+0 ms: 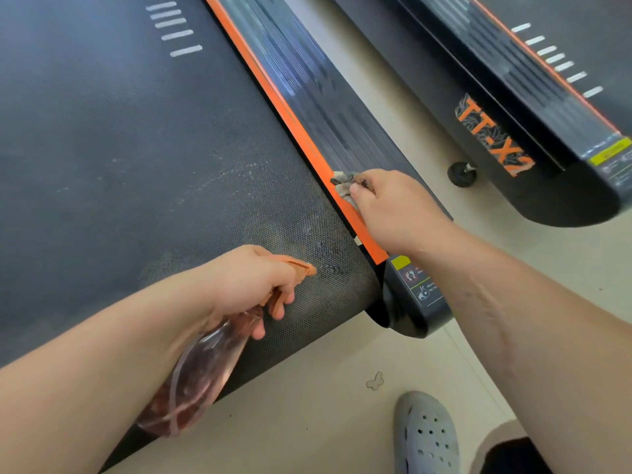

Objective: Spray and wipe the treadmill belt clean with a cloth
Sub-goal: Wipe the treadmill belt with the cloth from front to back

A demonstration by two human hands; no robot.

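Observation:
The black treadmill belt (136,148) fills the left and middle, with pale wet streaks and droplets near its rear right corner. My left hand (253,282) grips a clear spray bottle (201,364) with an orange trigger head, its nozzle pointing at the belt's rear right corner, fingers round the trigger. My right hand (390,206) holds a small dirty whitish cloth (343,186) bunched on the orange strip (290,111) beside the belt. Most of the cloth is hidden under the hand.
A ribbed black side rail (321,97) runs along the orange strip, ending in a rear cap (413,295) with warning stickers. A second treadmill (513,107) stands to the right across a strip of beige floor. A grey clog (425,436) is on the floor at lower right.

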